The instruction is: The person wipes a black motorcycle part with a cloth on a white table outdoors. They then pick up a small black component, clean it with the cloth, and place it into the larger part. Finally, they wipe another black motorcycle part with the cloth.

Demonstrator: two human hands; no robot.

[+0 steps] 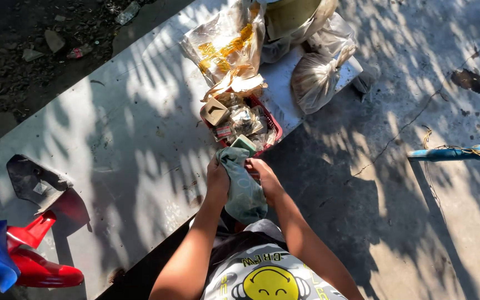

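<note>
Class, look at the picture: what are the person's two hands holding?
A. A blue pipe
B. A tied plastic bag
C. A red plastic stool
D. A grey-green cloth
D: the left hand and right hand both grip the grey-green cloth, which hangs between them just in front of the red basket.

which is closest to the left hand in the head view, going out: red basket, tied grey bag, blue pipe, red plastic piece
From the left hand:
1. red basket, just above it on the table edge
2. tied grey bag, farther up, to the right
3. red plastic piece, far lower left
4. blue pipe, far right over the ground
</note>
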